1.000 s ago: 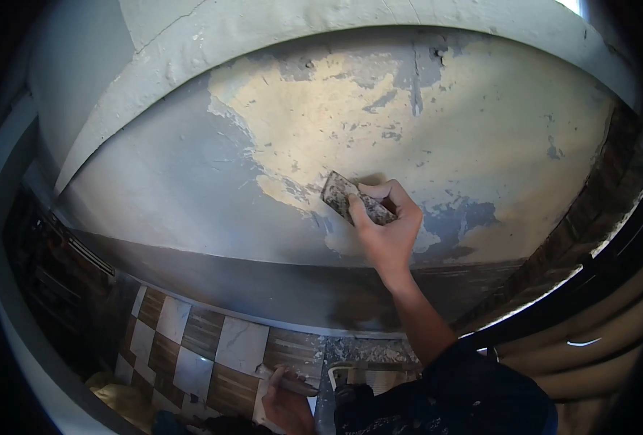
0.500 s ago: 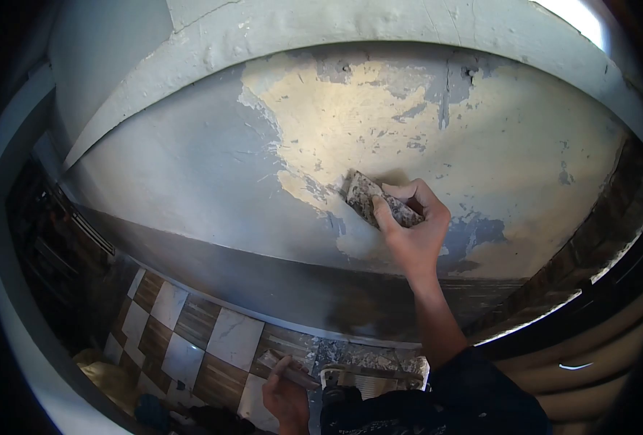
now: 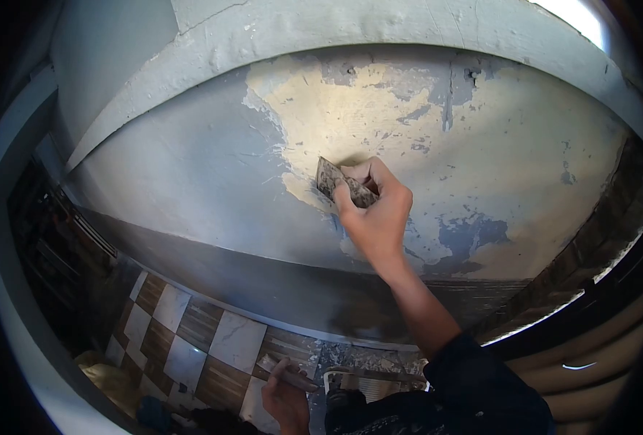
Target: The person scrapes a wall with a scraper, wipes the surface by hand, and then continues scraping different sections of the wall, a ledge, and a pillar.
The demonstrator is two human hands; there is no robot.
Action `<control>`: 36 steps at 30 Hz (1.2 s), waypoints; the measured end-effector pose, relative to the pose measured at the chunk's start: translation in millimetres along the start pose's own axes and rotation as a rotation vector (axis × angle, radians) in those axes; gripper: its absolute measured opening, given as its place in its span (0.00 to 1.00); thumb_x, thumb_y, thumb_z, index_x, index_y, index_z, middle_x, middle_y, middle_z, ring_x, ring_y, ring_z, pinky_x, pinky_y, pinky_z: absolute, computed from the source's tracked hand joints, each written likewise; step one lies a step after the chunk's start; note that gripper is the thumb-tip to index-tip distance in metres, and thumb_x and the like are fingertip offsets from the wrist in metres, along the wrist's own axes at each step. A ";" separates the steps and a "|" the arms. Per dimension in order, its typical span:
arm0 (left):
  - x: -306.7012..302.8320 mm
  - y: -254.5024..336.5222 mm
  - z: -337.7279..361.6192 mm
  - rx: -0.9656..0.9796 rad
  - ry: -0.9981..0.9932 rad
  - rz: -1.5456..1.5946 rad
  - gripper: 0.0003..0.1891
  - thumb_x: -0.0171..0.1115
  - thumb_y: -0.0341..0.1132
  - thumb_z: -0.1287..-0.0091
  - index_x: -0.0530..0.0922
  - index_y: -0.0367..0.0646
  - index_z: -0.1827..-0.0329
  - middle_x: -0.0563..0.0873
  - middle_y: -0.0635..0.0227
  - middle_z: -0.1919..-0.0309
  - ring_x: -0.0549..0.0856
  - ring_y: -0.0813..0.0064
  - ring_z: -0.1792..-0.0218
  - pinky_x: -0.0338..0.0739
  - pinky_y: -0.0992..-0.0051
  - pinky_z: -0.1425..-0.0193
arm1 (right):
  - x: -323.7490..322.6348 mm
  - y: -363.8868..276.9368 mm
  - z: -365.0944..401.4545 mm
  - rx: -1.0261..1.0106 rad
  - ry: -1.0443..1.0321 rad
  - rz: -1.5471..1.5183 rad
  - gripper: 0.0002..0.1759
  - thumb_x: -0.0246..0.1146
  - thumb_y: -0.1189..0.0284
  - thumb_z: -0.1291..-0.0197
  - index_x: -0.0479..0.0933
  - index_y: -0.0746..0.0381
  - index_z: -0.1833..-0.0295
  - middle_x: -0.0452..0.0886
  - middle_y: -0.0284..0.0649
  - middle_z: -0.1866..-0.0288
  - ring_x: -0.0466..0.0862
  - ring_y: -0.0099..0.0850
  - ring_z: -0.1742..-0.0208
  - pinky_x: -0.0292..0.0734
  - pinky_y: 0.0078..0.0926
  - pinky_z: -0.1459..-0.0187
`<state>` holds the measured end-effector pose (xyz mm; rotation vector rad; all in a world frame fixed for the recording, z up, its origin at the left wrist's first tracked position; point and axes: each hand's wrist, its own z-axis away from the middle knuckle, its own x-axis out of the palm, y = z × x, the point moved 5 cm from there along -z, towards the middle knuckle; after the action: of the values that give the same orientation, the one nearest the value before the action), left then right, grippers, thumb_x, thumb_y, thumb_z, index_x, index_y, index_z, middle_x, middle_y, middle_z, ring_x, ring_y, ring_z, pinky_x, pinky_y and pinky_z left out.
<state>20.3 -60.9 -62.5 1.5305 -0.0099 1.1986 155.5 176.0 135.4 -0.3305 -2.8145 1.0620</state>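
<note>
My right hand (image 3: 379, 214) is closed on a flat scraper (image 3: 347, 187) speckled with dried plaster, thumb on one face and fingers on the other. Its edge lies against the wall (image 3: 184, 170), where cream patches meet blue-grey paint with ragged, flaking borders. Low in the view, my left hand (image 3: 285, 402) is wrapped round a putty knife (image 3: 297, 378). The pale, smeared end of that knife points up and left over the floor; part of it is hidden by the fingers.
Brown and white checkered tiles (image 3: 238, 337) cover the floor, with plaster crumbs (image 3: 376, 355) along the wall's foot. A pale ribbed object (image 3: 372, 384) is just below me. Above, a light ledge (image 3: 336, 25) juts out. A yellowish bag-like thing (image 3: 108, 384) lies at lower left.
My right hand has moved left and slightly up across the wall with the scraper. My left hand stays in nearly the same place, holding the putty knife.
</note>
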 end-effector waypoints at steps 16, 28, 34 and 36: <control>-0.7 -2.7 -0.1 -0.005 -0.050 0.035 0.27 0.49 0.46 0.42 0.75 0.28 0.51 0.78 0.58 0.59 0.75 0.65 0.54 0.68 0.65 0.48 | 15.0 5.9 -6.9 -0.027 0.081 -0.168 0.05 0.62 0.78 0.58 0.73 0.62 0.73 0.74 0.40 0.82 0.77 0.32 0.80 0.71 0.25 0.74; 3.3 1.3 7.5 -0.012 -0.137 0.032 0.27 0.49 0.45 0.44 0.75 0.28 0.50 0.77 0.58 0.56 0.75 0.65 0.55 0.68 0.66 0.48 | -20.3 2.8 -0.6 0.021 0.164 -0.255 0.07 0.64 0.76 0.56 0.75 0.64 0.69 0.75 0.39 0.80 0.75 0.26 0.79 0.70 0.21 0.72; -10.2 -7.4 1.8 -0.043 -0.058 0.018 0.27 0.49 0.46 0.44 0.75 0.28 0.51 0.76 0.59 0.56 0.75 0.65 0.55 0.68 0.66 0.47 | -29.7 2.2 -11.4 -0.048 0.152 -0.089 0.05 0.63 0.78 0.53 0.76 0.64 0.68 0.79 0.36 0.77 0.76 0.18 0.76 0.71 0.15 0.72; 8.0 0.3 8.4 -0.016 -0.138 0.049 0.27 0.49 0.45 0.44 0.75 0.28 0.51 0.77 0.58 0.56 0.75 0.64 0.55 0.68 0.66 0.48 | -41.3 -5.3 -6.8 -0.034 0.185 -0.104 0.05 0.63 0.79 0.54 0.76 0.65 0.69 0.79 0.36 0.77 0.76 0.18 0.76 0.71 0.16 0.72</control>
<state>29.5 -62.6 -55.7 1.6039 -0.1494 1.1268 195.9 166.5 142.7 -0.2677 -2.6557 0.9135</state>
